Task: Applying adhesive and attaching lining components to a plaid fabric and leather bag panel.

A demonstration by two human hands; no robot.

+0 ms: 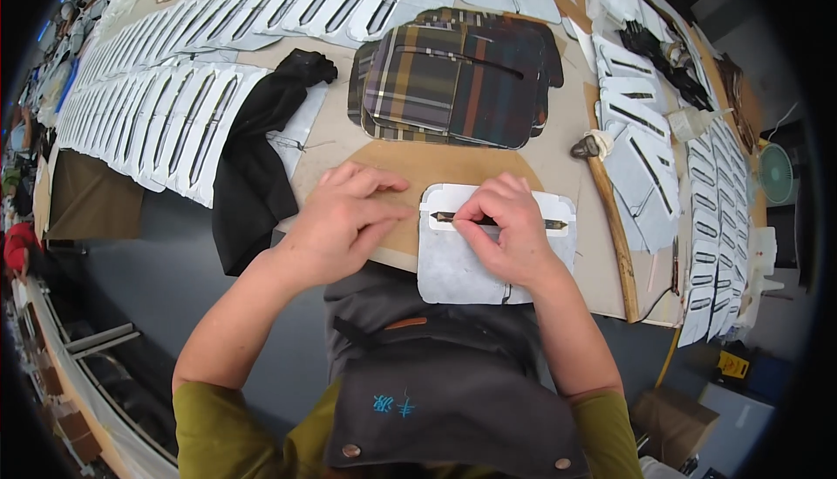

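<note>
A white-backed panel (445, 265) with rounded corners lies at the table's front edge. A narrow slot (551, 224) with dark fabric in it runs across its white upper strip. Over this slot rests my right hand (510, 231), thumb and forefinger pinched together near the slot's left end; whatever is between the fingertips is too small to make out. To the left, my left hand (344, 217) hovers over a tan board (392, 161), fingers bent and apart, holding nothing visible. Beyond both hands sits a stack of plaid fabric pieces (453, 87), the top one slit.
A wooden-handled hammer (610, 209) lies right of the panel. Black cloth (257, 152) drapes over the table edge at left. Rows of similar slotted white panels (187, 130) spread along the left and far side, with more panels (641, 161) at right. A clear bottle (693, 123) stands among them.
</note>
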